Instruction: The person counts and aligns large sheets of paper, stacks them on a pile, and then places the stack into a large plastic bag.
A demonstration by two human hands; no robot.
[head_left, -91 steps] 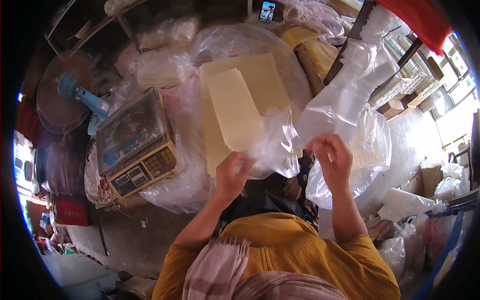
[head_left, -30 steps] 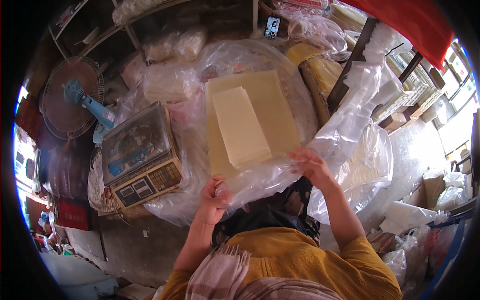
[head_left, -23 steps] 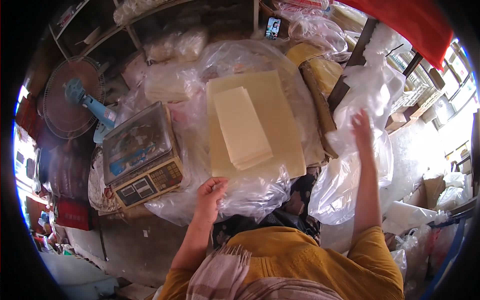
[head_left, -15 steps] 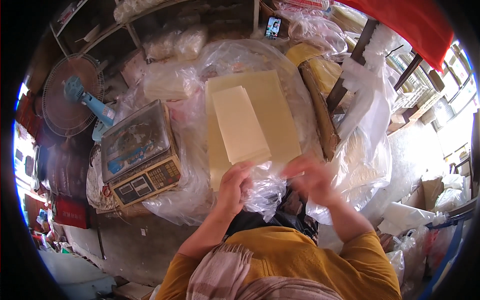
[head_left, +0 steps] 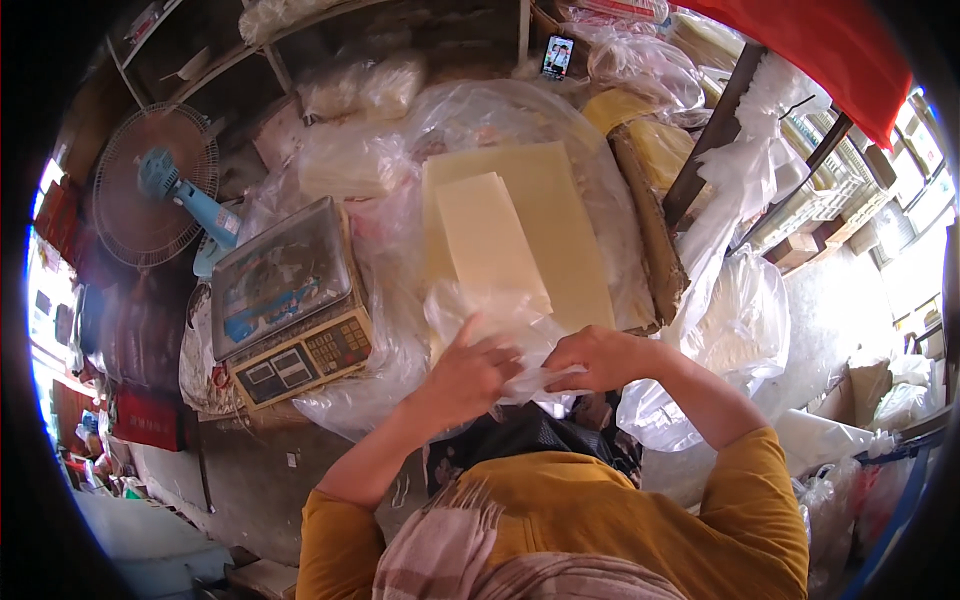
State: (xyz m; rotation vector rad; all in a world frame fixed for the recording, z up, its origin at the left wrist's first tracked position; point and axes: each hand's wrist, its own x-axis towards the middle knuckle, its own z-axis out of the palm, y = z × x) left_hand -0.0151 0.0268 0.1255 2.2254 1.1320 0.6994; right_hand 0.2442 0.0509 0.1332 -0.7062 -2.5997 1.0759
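Note:
A thin clear plastic bag [head_left: 515, 327] is spread between my hands, partly over the near end of a pale paper stack. My right hand [head_left: 607, 358] pinches the bag's near edge with thumb and fingers. On the other side my left hand [head_left: 472, 376] grips the plastic, its index finger raised and the other fingertips slightly blurred. The long, narrow stack of pale sheets [head_left: 492, 235] lies on a larger yellowish board [head_left: 575, 225]. Wrinkles and glare hide the bag's opening.
Left of the board stands a digital scale [head_left: 285, 280] with a metal pan. A blue fan [head_left: 185, 195] is behind it. Loose plastic sheeting [head_left: 385, 330] covers the table. To the right are a cardboard edge [head_left: 650, 225] and a post [head_left: 715, 130]. A phone [head_left: 557, 57] stands at the back.
The crumpled plastic has been lifted and spread over the near end of the pale stack. My right hand has moved in toward the left and now pinches it.

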